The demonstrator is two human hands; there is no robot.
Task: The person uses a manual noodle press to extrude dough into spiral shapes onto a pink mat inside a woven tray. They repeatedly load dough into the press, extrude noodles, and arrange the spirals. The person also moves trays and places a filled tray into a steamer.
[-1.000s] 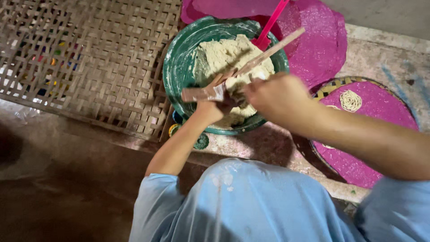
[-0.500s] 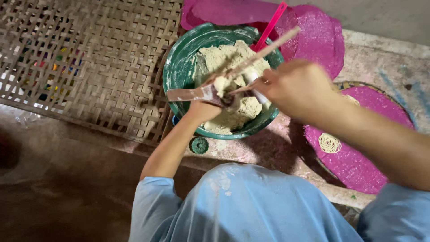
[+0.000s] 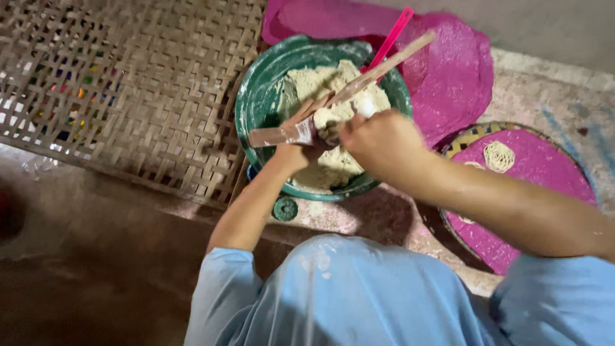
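The left hand is closed around a long wooden tool, which lies across the green bowl from the lower left to the upper right. The right hand is also closed, its fingers pressing a lump of pale dough against the middle of the tool. Half a second ago the right hand was further to the right, over the rim of the bowl; now it is nearer to the left hand, and the two hands almost touch above the dough. The left hand stays at nearly the same place and keeps its grip.

The bowl is about half full of the same pale dough. A red plastic handle leans out of the bowl at its upper right edge, beside the far end of the wooden tool. Behind the bowl lies a pink cloth. To the right, near the right forearm, there is a round woven tray covered with a pink sheet, and one small coil of pale noodles lies on it. To the left of the bowl a large woven bamboo mat lies on the ground. A small green cap lies just below the bowl. The person wears light blue clothes with white dust on them.
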